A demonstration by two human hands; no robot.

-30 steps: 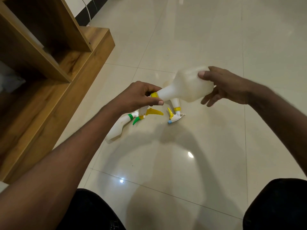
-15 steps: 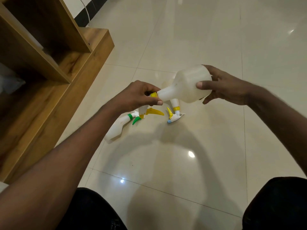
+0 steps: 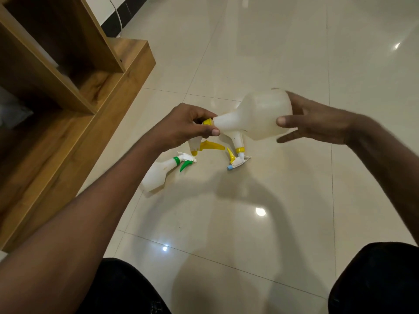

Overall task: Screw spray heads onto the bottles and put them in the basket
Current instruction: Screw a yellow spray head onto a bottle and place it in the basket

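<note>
Your left hand pinches the yellow spray head at the bottle neck; your right hand grips its base, held sideways above the floor.

Glossy cream floor tiles with thin grout lines mirror small bright ceiling lights. At the left stands a wooden shelf unit, its compartments dark. A black skirting strip runs behind it.
</note>
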